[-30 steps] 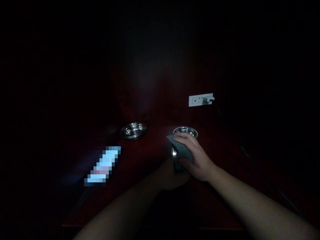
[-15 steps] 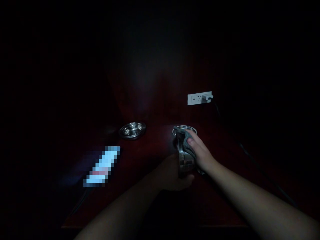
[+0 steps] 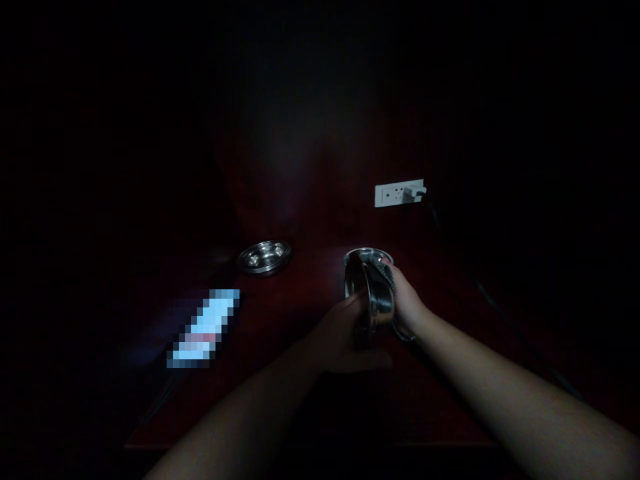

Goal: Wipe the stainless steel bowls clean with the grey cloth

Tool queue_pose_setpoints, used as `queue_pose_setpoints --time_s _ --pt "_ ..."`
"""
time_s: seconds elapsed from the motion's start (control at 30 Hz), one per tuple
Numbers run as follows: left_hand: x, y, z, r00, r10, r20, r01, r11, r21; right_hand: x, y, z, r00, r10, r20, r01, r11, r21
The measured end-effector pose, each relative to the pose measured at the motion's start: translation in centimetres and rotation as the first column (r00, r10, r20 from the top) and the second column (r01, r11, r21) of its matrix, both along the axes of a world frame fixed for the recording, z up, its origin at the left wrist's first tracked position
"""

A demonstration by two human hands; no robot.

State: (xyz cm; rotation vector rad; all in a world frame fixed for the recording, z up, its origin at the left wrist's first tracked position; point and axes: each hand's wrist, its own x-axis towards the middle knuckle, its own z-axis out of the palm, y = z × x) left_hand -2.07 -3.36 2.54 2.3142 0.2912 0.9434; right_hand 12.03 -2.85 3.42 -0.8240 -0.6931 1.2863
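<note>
The right hand [image 3: 406,300] is clasping a cloth [image 3: 386,271] against a metal bowl [image 3: 383,304], tipped sideways just before the dish [image 3: 370,251]; the left hand [image 3: 339,340] is reaching inside, any pinch unclear. Even counter-pressure should be keeping the bowl steady.

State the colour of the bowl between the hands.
The bowl is shiny silver, seen best in the head view.

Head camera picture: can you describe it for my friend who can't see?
A bare right hand holds grey cloth against a tipped round silver metal bowl, left hand at its mouth. Beyond, round silver metal dishes rest on a dark-red table; a pixelated blue screen glows at left.
</note>
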Motion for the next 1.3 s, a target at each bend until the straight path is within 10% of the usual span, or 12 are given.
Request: queue_pose_setpoints --time_s 0.13,0.57,1.0,1.3 --pt "-0.2 0.2 -0.1 0.999 0.0 -0.039 0.002 0.999 0.044 0.3 0.3 -0.3 0.998 0.06 0.018 -0.057 0.991 -0.122" --pt "-0.3 0.1 0.1 1.0 -0.012 -0.014 0.012 1.0 -0.005 1.5 0.0 -1.0 0.87 -0.146 0.471 -0.052 0.923 0.382" --pt "-0.2 0.1 0.1 0.99 0.093 -0.109 -0.088 0.995 0.049 2.5 0.3 -1.1 0.685 -0.286 0.67 -0.188 0.819 0.543" --pt "-0.1 -0.1 0.1 0.953 0.206 -0.222 -0.194 0.978 0.076 2.4 0.5 -0.9 0.633 -0.292 0.717 -0.17 0.851 0.497"
